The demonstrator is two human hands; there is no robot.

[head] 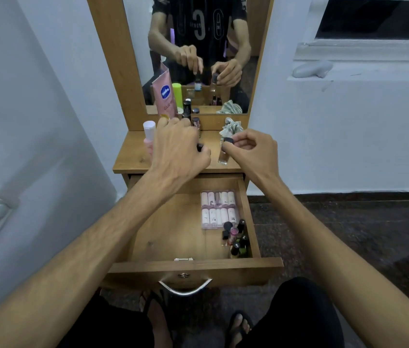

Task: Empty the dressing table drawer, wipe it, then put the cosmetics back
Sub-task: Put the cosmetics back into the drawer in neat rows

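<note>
The wooden drawer [173,229] is pulled out under the dressing table top [133,156]. In its right half lie a clear case of pink-white tubes [218,209] and a cluster of small dark nail polish bottles [237,241]. My left hand [178,146] reaches over the table top and pinches the dark cap of a small bottle [199,146], mostly hidden under my fingers. My right hand [251,149] holds a clear glass bottle [224,156] by its black cap. A crumpled cloth [231,126] lies behind that bottle.
A pink Vaseline tube [165,96], a white-capped pink bottle [148,134] and a few small dark bottles [195,121] stand at the back left of the top, against the mirror [198,46]. White walls flank the table. My sandalled feet are under the drawer.
</note>
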